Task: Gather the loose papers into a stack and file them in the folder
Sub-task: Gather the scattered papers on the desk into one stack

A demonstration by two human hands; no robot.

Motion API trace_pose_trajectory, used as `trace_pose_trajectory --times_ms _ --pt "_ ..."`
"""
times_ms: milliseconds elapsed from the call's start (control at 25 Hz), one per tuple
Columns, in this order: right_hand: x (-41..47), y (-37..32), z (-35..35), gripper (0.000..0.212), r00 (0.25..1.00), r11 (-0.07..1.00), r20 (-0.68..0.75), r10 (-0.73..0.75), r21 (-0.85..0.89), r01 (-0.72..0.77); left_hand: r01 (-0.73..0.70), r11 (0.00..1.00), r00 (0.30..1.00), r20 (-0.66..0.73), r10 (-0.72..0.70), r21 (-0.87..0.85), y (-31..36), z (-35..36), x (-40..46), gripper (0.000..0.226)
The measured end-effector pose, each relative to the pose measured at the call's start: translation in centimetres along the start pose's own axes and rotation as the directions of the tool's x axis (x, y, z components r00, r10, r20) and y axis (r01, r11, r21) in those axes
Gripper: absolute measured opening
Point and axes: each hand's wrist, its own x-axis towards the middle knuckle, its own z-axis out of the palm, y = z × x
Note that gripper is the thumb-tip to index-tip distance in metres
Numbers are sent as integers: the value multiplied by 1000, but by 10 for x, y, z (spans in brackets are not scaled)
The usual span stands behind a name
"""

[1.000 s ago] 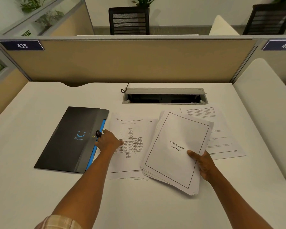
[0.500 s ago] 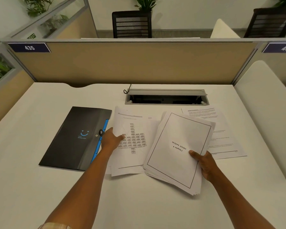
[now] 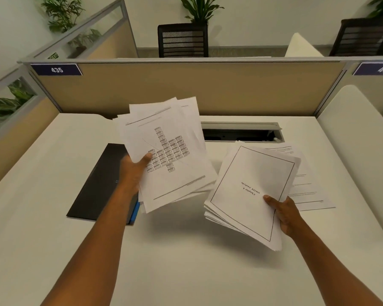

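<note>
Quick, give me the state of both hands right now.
Left hand: grips the chart pages, lifted off the desk.
Right hand: grips the SWOT Analysis stack.

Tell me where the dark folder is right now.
In the head view the dark folder lies flat on the desk, left of centre, partly hidden behind the left hand and its lifted papers.

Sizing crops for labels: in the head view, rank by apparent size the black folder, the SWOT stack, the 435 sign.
1. SWOT stack, though nearness to the camera and being lifted inflate it.
2. black folder, partly hidden, so its rank against the stack is unsure.
3. 435 sign, clearly smallest.
</note>
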Motion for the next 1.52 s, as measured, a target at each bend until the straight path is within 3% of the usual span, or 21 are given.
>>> trace_pose_trajectory --times_ms 200,360,520,640,800,880,1040,1200,1360,1520 --pt "-11 -5 28 23 997 996 60 -39 -81 44 73 995 984 168 -60 -71 11 2 -7 39" --pt "-26 -6 61 30 991 998 128 -44 -38 49 117 989 948 287 -138 89 0 26 -29 39" --pt "-44 -11 86 43 970 998 242 10 -65 6 202 956 899 348 -267 212 -19 38 -45 57" --pt "-58 -12 92 32 955 997 294 45 -77 -23 248 935 875 356 -328 252 -26 34 -49 53" --pt "-69 -12 99 27 922 992 378 90 -111 -52 350 911 784 465 -412 218 -31 27 -57 48" --pt "-72 -8 105 33 927 991 361 102 -115 -64 331 914 777 483 -405 234 -33 26 -61 47" --pt "-74 3 107 68 937 993 345 48 86 -82 315 925 799 467 -379 212 -34 23 -65 50" --pt "-80 2 116 76 962 998 269 -52 -29 62 306 941 812 476 -338 147 -32 25 -66 53" --pt "-78 2 117 55 975 980 160 -155 -97 172 370 924 759 542 -361 99 -27 29 -69 48" --pt "-72 -4 114 43 978 972 129 -163 -151 182 524 850 632 646 -428 51 -28 25 -68 35"
